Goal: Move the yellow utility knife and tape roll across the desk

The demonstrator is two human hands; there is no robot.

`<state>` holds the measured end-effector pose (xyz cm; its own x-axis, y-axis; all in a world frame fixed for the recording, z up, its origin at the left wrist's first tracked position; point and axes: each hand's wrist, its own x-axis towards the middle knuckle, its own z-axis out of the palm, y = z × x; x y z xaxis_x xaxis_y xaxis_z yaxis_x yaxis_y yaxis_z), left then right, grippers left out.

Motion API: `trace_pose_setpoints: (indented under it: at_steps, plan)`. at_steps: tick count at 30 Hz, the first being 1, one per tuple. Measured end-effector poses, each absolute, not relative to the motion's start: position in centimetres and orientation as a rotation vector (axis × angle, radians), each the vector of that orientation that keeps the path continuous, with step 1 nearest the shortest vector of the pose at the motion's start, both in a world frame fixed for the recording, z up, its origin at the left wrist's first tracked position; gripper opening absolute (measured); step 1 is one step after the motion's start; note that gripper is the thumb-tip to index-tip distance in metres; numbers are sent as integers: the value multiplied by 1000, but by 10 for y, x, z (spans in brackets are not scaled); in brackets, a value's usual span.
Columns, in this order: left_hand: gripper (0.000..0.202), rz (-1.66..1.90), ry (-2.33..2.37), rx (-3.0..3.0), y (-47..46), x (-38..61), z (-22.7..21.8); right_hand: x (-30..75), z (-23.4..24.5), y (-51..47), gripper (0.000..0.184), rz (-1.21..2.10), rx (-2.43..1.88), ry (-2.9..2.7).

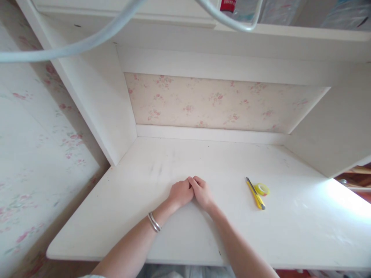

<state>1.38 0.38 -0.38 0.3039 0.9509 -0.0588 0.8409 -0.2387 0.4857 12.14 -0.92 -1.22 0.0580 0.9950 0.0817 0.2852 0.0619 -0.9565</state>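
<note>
Edges: I am viewing one white-painted wooden desk top (139,235) filling the lower half of the frame. Its front edge is running along the bottom of the frame, and its left edge is slanting from centre left down to lower left beside a wall in floral wallpaper (34,162). At the rear, a white upstand and a floral-papered back panel (208,102) are closing the recess. A white side panel (101,96) is boxing it in at upper left, and another is doing so at right. Broad stretches of desk surface are lying between the hands and the left edge, and between the hands and the rear upstand.

Count: I am counting two hands, one yellow utility knife (255,194), one small yellow tape roll (262,189) and one silver metal bangle (154,222). Two stretches of pale cable (72,46) are crossing the top of the frame, and I cannot tell whether they are one cable.

Pose: the left hand (181,192) and right hand (203,192) are resting on the desk at frame centre, with their knuckles touching. Both forearms are converging from the bottom edge. The fingers of each hand are curling under into a loose fist, and nothing is showing in either grasp. The bangle is sitting on the left wrist.

Location: the knife and the tape roll are lying right of centre. They are just beside each other, near the right hand but apart from it.
</note>
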Motion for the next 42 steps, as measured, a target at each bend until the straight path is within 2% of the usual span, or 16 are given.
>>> trace_pose_setpoints:
  at_steps: [42]
  plan:
    - [37,314,1567,2221,3,13,-6,123,-19,-5,43,961,-1388,-1452]
